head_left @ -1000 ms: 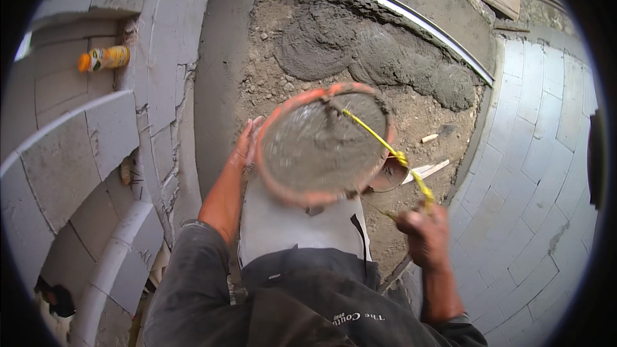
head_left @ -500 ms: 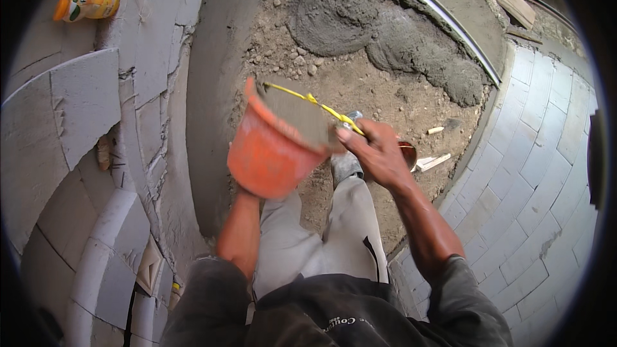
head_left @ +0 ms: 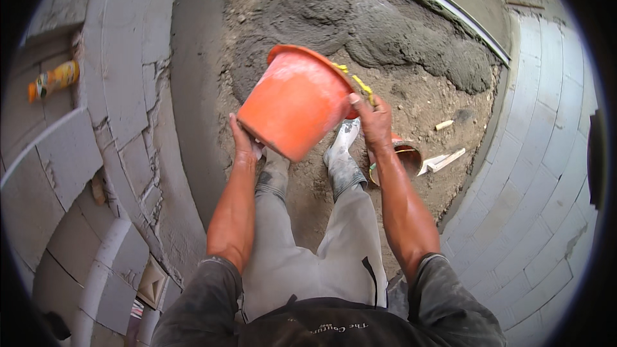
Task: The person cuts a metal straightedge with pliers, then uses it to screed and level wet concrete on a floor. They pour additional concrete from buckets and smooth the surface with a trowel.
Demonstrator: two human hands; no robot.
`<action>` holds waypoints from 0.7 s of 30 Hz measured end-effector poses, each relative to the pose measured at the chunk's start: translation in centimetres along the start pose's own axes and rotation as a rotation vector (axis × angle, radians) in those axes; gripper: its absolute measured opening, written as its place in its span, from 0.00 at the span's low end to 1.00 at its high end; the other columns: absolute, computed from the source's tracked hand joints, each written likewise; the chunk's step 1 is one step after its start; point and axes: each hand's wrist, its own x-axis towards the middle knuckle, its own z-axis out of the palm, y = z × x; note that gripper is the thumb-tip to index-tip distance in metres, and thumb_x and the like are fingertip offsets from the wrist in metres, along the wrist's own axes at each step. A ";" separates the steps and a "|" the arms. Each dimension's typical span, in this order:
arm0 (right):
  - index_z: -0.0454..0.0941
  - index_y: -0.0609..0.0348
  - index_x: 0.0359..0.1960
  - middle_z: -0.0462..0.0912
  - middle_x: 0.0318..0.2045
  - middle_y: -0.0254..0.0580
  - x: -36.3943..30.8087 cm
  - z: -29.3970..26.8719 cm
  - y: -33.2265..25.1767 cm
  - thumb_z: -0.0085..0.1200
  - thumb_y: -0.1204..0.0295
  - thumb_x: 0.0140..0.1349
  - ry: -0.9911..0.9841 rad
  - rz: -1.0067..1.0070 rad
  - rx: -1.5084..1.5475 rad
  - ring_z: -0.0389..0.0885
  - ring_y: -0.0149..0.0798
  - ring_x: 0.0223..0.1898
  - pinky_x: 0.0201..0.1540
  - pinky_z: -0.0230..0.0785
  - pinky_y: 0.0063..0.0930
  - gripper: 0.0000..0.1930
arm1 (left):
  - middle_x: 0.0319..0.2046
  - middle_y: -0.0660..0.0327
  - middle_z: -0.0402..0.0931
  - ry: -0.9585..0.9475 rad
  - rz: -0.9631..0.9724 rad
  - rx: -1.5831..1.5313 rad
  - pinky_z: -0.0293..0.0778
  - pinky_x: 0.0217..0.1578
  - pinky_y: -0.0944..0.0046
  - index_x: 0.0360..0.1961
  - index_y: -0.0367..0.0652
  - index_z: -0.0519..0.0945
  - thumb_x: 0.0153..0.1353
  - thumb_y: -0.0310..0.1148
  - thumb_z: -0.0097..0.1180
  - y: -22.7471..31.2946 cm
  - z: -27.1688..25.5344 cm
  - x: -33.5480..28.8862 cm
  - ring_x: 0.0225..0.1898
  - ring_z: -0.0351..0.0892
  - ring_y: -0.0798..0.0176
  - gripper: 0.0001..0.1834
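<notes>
An orange bucket (head_left: 299,106) is tipped away from me above the ground, its base toward my body and its mouth facing the wet grey mortar (head_left: 385,32). My left hand (head_left: 244,138) supports the bucket at the lower edge of its base. At the rim, my right hand (head_left: 375,119) grips the side, thumb on the outside, beside the yellow handle (head_left: 355,82). The inside of the bucket is hidden from me. Wet mortar lies spread over the earth beyond it and to its left.
A second bucket (head_left: 406,157) lies by my right foot, near a white wooden piece (head_left: 445,160) and a small pale stick (head_left: 444,125). Block walls (head_left: 533,128) rise on both sides. A metal straightedge (head_left: 443,9) borders the mortar. An orange-capped bottle (head_left: 54,81) rests at left.
The bucket has moved forward and tipped from showing its grey contents to showing its base. More mortar now lies on the left part of the ground.
</notes>
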 end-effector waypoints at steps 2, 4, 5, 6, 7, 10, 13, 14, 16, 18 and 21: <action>0.80 0.59 0.36 0.77 0.25 0.26 2.6 -4.6 1.4 0.63 0.60 0.62 0.129 -0.033 0.124 0.71 0.23 0.27 0.31 0.66 0.21 0.14 | 0.71 0.53 0.55 0.057 -0.015 0.135 0.55 0.66 0.46 0.72 0.43 0.55 0.60 0.75 0.28 -0.9 4.5 0.5 0.70 0.55 0.47 0.52; 0.79 0.59 0.38 0.80 0.29 0.30 5.4 -9.2 3.0 0.62 0.61 0.63 0.264 -0.022 0.264 0.74 0.25 0.27 0.32 0.68 0.22 0.13 | 0.72 0.50 0.50 -0.168 0.020 0.176 0.48 0.67 0.41 0.73 0.42 0.51 0.59 0.77 0.29 -2.7 8.7 1.8 0.72 0.48 0.48 0.55; 0.77 0.59 0.42 0.81 0.33 0.33 6.4 -13.4 4.3 0.62 0.61 0.63 0.356 0.018 0.277 0.76 0.27 0.30 0.33 0.70 0.23 0.15 | 0.66 0.47 0.62 -0.137 0.025 0.241 0.61 0.64 0.49 0.70 0.39 0.57 0.63 0.72 0.36 -3.7 14.4 -0.5 0.67 0.61 0.48 0.50; 0.76 0.60 0.45 0.81 0.34 0.35 7.6 -15.9 4.8 0.62 0.61 0.63 0.428 0.070 0.300 0.78 0.29 0.32 0.35 0.72 0.24 0.17 | 0.60 0.46 0.69 -0.182 0.044 0.261 0.68 0.60 0.51 0.67 0.39 0.61 0.64 0.69 0.38 -4.8 16.2 0.0 0.62 0.70 0.49 0.46; 0.75 0.61 0.47 0.81 0.36 0.37 8.5 -18.9 5.6 0.62 0.60 0.63 0.510 0.124 0.317 0.79 0.32 0.34 0.37 0.74 0.26 0.19 | 0.57 0.47 0.71 -0.229 0.101 0.323 0.68 0.60 0.51 0.65 0.38 0.65 0.65 0.67 0.41 -6.2 18.8 -0.2 0.59 0.72 0.53 0.44; 0.75 0.65 0.47 0.82 0.40 0.45 8.9 -28.9 9.3 0.57 0.60 0.66 0.543 0.076 0.455 0.82 0.37 0.38 0.39 0.76 0.32 0.19 | 0.56 0.48 0.70 -0.476 0.296 0.600 0.67 0.58 0.50 0.62 0.41 0.70 0.61 0.63 0.52 -9.2 28.8 -4.3 0.58 0.71 0.55 0.40; 0.75 0.65 0.48 0.82 0.40 0.45 8.0 -34.0 11.4 0.55 0.61 0.67 0.460 0.108 0.626 0.82 0.37 0.38 0.38 0.77 0.32 0.18 | 0.48 0.54 0.65 -0.438 0.994 1.149 0.59 0.58 0.48 0.60 0.47 0.74 0.52 0.58 0.62 -12.9 35.1 -8.7 0.55 0.63 0.51 0.39; 0.75 0.65 0.48 0.82 0.40 0.45 7.7 -34.3 11.6 0.55 0.61 0.67 0.430 0.114 0.664 0.82 0.37 0.38 0.39 0.77 0.32 0.18 | 0.53 0.53 0.65 -0.475 1.186 1.158 0.56 0.60 0.48 0.61 0.48 0.73 0.52 0.57 0.62 -13.2 36.8 -10.8 0.56 0.62 0.52 0.38; 0.75 0.65 0.48 0.82 0.41 0.45 7.2 -33.6 12.0 0.55 0.61 0.68 0.373 0.125 0.708 0.82 0.37 0.38 0.39 0.77 0.32 0.18 | 0.60 0.54 0.63 -0.549 1.447 1.204 0.56 0.58 0.46 0.62 0.50 0.72 0.53 0.56 0.61 -13.0 39.7 -15.5 0.57 0.61 0.52 0.38; 0.75 0.65 0.48 0.82 0.41 0.45 6.9 -32.6 12.3 0.55 0.61 0.68 0.350 0.117 0.744 0.82 0.37 0.39 0.39 0.77 0.32 0.18 | 0.61 0.56 0.65 -0.617 1.328 1.170 0.56 0.55 0.46 0.64 0.53 0.70 0.52 0.52 0.63 -13.5 40.7 -19.6 0.56 0.60 0.51 0.38; 0.75 0.64 0.47 0.82 0.41 0.45 7.6 -29.6 13.1 0.54 0.61 0.68 0.326 0.128 0.778 0.82 0.37 0.39 0.39 0.77 0.31 0.17 | 0.63 0.57 0.63 -0.611 1.401 1.245 0.56 0.53 0.46 0.65 0.54 0.69 0.51 0.53 0.64 -13.4 38.8 -21.4 0.58 0.60 0.49 0.40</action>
